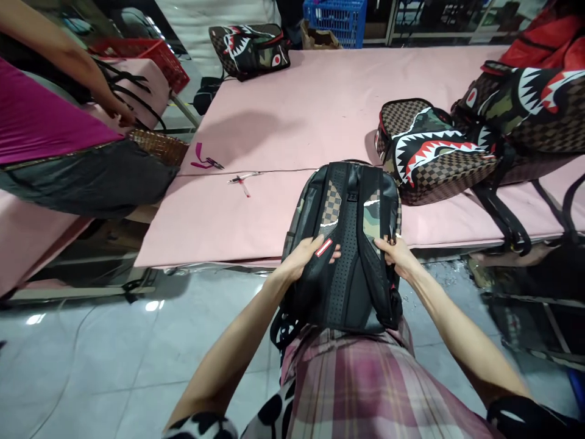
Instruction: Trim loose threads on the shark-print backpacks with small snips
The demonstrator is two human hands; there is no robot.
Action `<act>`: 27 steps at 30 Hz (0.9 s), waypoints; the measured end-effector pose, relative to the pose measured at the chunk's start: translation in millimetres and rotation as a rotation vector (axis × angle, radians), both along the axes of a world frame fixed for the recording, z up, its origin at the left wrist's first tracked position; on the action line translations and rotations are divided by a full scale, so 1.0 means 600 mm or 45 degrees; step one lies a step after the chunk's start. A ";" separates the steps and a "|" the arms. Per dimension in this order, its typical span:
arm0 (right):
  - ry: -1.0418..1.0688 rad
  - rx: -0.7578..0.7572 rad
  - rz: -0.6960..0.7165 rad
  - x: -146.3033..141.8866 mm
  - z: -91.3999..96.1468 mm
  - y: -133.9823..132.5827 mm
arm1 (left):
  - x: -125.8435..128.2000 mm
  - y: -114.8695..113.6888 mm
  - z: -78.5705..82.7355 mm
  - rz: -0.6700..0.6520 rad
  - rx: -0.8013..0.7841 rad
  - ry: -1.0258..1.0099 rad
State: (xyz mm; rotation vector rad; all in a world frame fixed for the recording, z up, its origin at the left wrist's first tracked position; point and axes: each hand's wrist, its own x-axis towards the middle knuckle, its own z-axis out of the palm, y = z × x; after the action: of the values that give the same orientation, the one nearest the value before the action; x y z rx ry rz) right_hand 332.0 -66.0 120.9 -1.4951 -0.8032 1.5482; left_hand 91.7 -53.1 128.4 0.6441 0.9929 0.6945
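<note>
A black backpack with checkered and camouflage panels leans back-side up from my lap onto the edge of the pink table. My left hand is closed round its left shoulder strap, just by a small red label. My right hand grips the right shoulder strap near the bag's side. Both hands hold the bag steady against my checked clothing.
Shark-mouth backpacks lie on the table: one just right of mine, another behind it, a third far back. Pink-handled snips and a small tool lie mid-table. At left, another person's arm reaches towards a woven bag.
</note>
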 end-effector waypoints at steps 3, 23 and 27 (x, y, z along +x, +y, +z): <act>0.095 -0.070 0.084 0.009 -0.009 -0.058 | -0.022 -0.066 -0.004 -0.021 -0.088 -0.025; 0.475 -0.136 0.148 0.027 -0.030 -0.100 | -0.025 -0.115 -0.004 -0.004 -0.179 -0.169; 0.508 -0.166 0.161 0.028 -0.026 -0.097 | -0.022 -0.112 -0.001 -0.007 -0.229 -0.162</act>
State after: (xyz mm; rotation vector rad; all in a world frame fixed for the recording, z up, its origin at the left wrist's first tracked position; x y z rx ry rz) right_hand 349.0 -124.1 105.1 -1.1822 -0.5794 1.9448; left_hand 78.7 -120.1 127.6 0.4397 0.9236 0.6252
